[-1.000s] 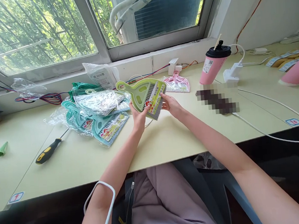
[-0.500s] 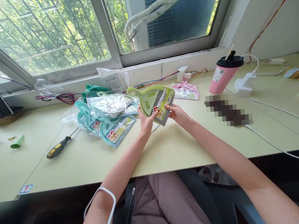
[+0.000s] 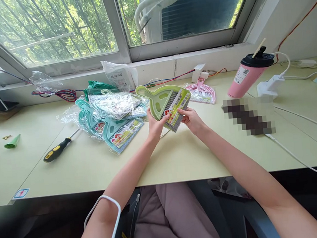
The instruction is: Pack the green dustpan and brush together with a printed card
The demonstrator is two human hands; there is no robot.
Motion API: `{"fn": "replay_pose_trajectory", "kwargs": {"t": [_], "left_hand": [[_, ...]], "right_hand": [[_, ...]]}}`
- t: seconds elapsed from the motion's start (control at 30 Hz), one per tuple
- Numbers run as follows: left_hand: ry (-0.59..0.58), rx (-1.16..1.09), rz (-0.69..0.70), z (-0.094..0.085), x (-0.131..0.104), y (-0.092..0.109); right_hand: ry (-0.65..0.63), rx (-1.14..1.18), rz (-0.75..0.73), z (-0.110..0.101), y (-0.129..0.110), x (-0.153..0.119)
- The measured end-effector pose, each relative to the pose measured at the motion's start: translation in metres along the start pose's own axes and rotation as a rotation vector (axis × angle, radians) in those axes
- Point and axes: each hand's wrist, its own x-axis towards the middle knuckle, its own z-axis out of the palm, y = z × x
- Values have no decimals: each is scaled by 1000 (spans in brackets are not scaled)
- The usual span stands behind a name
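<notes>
A green mini dustpan and brush set (image 3: 158,103) with grey bristles and a printed label is held tilted above the table. My left hand (image 3: 157,125) grips its lower left side, thumb across the label. On the right edge, by the bristles, my right hand (image 3: 192,120) pinches it between thumb and fingers. Left of my hands lie turquoise dustpan and brush sets (image 3: 123,135) in clear plastic, with more wrapped pieces (image 3: 115,105) heaped on top. Behind the held set, a pink dustpan and brush set (image 3: 202,92) rests near the wall.
A screwdriver (image 3: 57,150) lies to the left, near green cones (image 3: 12,141). At the right stand a pink cup (image 3: 250,74) with a black lid and a white charger (image 3: 270,86) with cables. A pixelated dark object (image 3: 248,116) has a white cable attached. Wires (image 3: 66,94) run along the sill.
The camera view has shifted slightly, so the table items sit a little differently in it. Both hands keep hold of the green dustpan and brush set, with little movement.
</notes>
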Motion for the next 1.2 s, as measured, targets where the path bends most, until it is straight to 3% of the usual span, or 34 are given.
{"fn": "replay_pose_trajectory", "kwargs": {"t": [0.17, 0.27, 0.37, 0.43, 0.57, 0.67, 0.83, 1.2], "left_hand": [[-46, 61, 12, 0, 1, -2], [-11, 222, 64, -6, 4, 4], [141, 623, 269, -27, 16, 13], [181, 971, 387, -47, 27, 19], [147, 1384, 330, -86, 44, 23], [194, 1468, 307, -97, 48, 23], [281, 1511, 337, -94, 47, 27], [251, 1497, 347, -93, 45, 30]], "right_hand": [[-11, 4, -15, -2, -1, 2], [-1, 7, -34, -5, -3, 4], [70, 34, -48, -12, -7, 8], [129, 51, -57, -18, -9, 12], [187, 63, -74, -29, -8, 18], [216, 65, -63, -32, -7, 20], [221, 66, -37, -33, -5, 21], [176, -8, -23, -31, -6, 18]]}}
